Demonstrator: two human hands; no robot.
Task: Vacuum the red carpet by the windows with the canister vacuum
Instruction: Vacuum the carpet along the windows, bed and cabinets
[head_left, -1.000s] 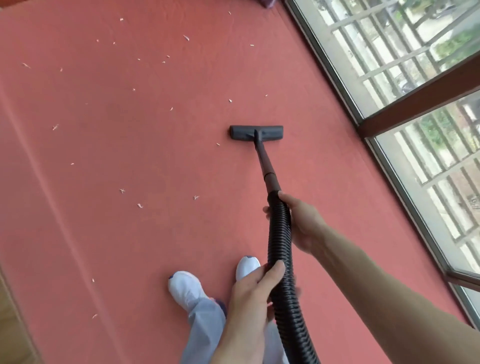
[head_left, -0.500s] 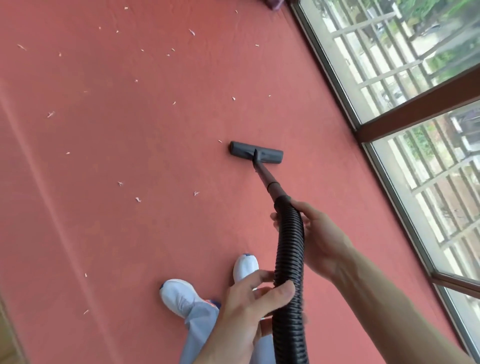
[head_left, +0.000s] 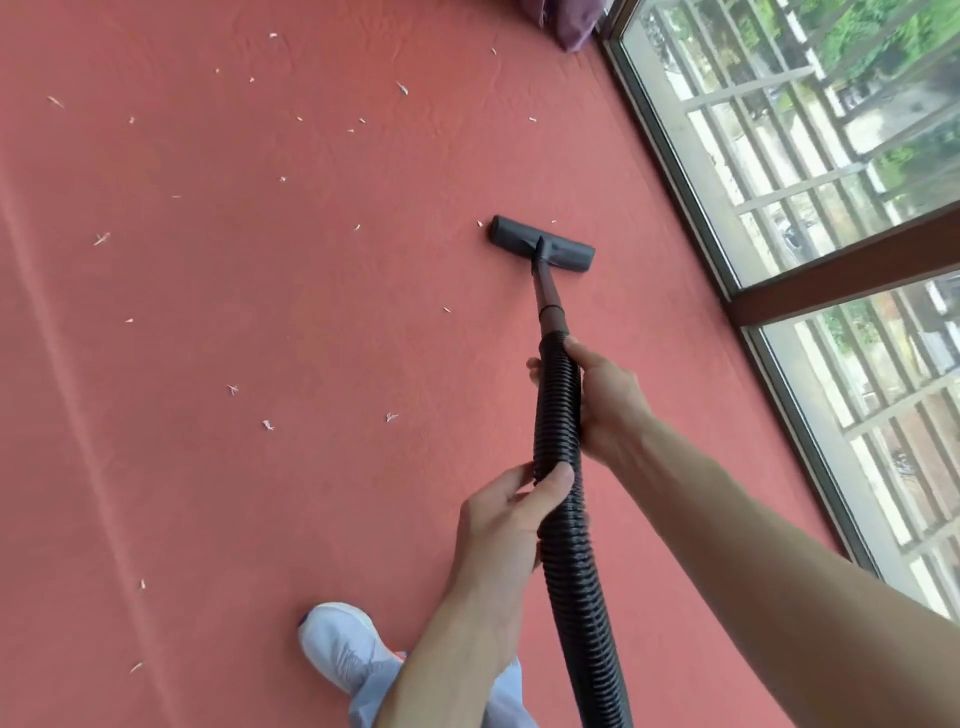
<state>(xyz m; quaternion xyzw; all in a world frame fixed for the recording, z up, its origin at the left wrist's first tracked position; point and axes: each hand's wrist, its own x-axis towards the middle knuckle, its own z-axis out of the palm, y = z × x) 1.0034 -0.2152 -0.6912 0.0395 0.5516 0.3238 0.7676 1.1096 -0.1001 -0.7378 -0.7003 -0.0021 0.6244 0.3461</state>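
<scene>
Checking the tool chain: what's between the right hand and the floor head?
Head view: the hose tip, then the rigid wand, running over carpet from right hand to floor head.

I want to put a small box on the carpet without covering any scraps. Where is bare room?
The strip of red carpet between the hose and the window frame is bare, from the floor head back past the right hand. Left of the hose and farther ahead, white scraps lie scattered.
</scene>
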